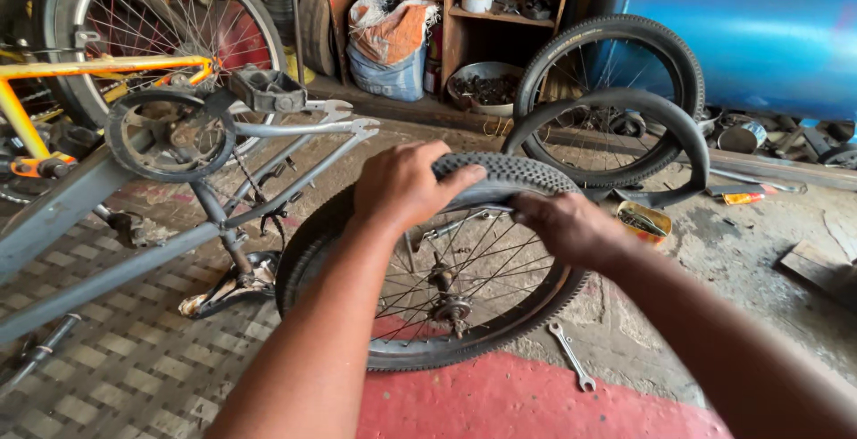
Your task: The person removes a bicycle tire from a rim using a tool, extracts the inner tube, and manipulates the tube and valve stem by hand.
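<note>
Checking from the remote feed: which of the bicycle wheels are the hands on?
The spoked wheel in the foreground; left hand and right hand grip its knobby tyre. The other wheels stand untouched behind.

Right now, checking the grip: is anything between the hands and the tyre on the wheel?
Nothing visible. The left hand lies directly on the tyre, and the right hand grips its edge beside the inner tube.

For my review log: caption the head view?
Both hands, left and right, grip a bicycle wheel's tyre beside a spanner.
</note>
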